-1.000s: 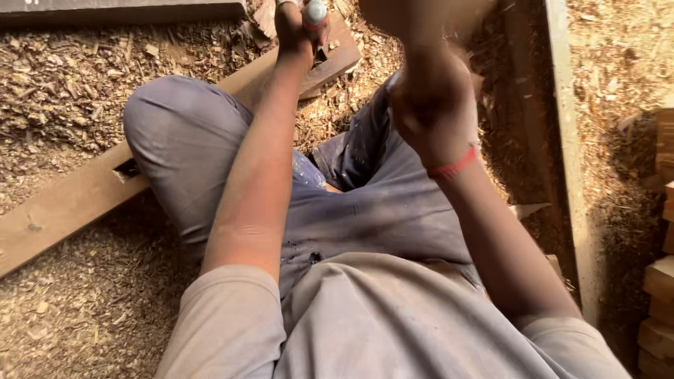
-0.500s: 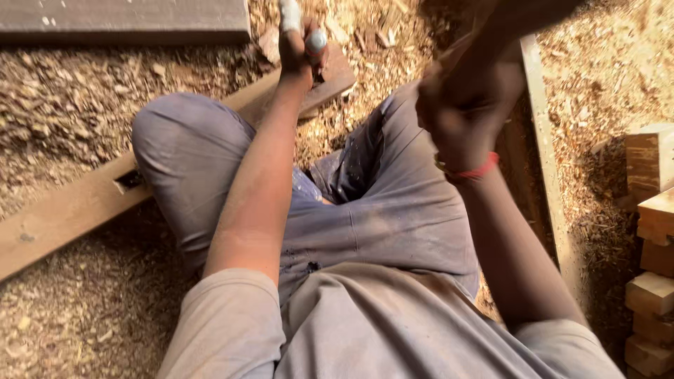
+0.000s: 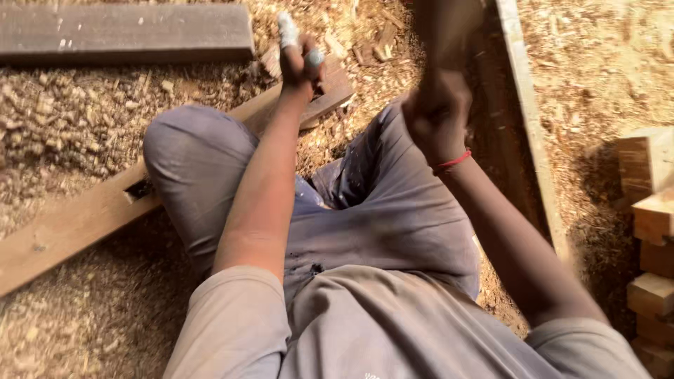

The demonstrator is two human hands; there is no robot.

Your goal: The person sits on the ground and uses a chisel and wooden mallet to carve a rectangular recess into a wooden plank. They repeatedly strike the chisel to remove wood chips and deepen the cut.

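Long pale wooden plank (image 3: 77,221): laid diagonally under the bent legs, far end ahead. Left hand (image 3: 300,62), nearer, closed on a small upright tool there. Right hand (image 3: 437,116) raised above, clenched around a blurred dark handle (image 3: 442,31).

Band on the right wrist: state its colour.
Red; the band on the right hand shows in the head view.

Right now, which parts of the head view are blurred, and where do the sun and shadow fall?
Head view: the right hand and the dark wooden tool it holds raised are motion-smeared; the left hand, with taped fingertips, on the long pale wooden plank is sharper. Bright sun washes out the sawdust-covered ground on the right; shadow lies under the grey-trousered legs.
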